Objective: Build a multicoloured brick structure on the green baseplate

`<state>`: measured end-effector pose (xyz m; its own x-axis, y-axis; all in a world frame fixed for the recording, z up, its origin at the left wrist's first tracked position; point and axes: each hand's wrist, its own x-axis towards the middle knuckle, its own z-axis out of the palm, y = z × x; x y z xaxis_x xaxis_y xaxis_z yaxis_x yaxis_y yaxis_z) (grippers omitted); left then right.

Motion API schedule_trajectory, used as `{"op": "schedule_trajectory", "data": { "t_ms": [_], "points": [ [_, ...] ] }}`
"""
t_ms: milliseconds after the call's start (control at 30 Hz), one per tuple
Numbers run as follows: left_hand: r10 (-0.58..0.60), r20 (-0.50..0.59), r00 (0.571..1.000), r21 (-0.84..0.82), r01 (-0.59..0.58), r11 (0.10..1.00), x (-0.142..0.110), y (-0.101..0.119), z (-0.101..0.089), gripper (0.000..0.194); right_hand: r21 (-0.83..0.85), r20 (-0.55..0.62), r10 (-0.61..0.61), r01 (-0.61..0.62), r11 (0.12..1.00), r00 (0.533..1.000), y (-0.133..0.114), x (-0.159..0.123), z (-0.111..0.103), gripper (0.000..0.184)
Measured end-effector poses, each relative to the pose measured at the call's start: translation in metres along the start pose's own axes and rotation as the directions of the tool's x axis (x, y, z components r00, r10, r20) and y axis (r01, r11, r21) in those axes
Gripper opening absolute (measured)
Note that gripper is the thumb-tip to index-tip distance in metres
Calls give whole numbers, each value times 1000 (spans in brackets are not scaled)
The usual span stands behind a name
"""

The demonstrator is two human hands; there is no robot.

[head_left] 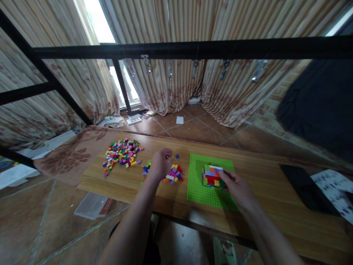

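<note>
A square-sided model of coloured toy bricks (213,176) stands on a green studded baseplate (195,184). Its top is a patchwork of red, orange, blue, yellow, purple and white. My right hand (235,183) grips the model's right side, thumb near the top edge and fingers partly hidden behind it. To the left, my left hand (162,162) hangs over a small pile of loose toy bricks (174,173) with its fingers curled in a pinch. A tiny yellowish bit shows at the fingertips, too small to name. The hand and wrist cover part of that pile.
A larger heap of mixed bricks (122,152) lies on the wooden table (259,176) at the left. A black flat object (306,187) and a printed sheet (333,187) lie at the right. Beyond runs a black metal bar (176,50) with hanging clips.
</note>
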<state>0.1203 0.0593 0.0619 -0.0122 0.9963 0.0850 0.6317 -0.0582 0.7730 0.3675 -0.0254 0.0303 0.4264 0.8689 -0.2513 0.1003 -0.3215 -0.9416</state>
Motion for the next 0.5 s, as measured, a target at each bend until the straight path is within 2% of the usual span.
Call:
{"op": "schedule_trajectory", "data": {
  "t_ms": [100, 167, 333, 500],
  "points": [
    [-84, 1, 996, 310, 79, 947, 8, -20, -29, 36, -20, 11, -3, 3, 1000, 1000, 2, 1, -2, 47],
    [-94, 36, 995, 439, 69, 896, 9, -32, -38, 43, -15, 14, 3, -2, 1000, 1000, 2, 1, -2, 48],
    [-61, 147, 987, 581, -37, 813, 6, -48, -36, 45, -11, 10, 18, -18, 1000, 1000, 2, 2, -3, 49],
    [-10, 156, 988, 629, -92, 772, 8, -52, -31, 41, -20, 13, 4, -4, 1000, 1000, 3, 3, -4, 52]
  ]
}}
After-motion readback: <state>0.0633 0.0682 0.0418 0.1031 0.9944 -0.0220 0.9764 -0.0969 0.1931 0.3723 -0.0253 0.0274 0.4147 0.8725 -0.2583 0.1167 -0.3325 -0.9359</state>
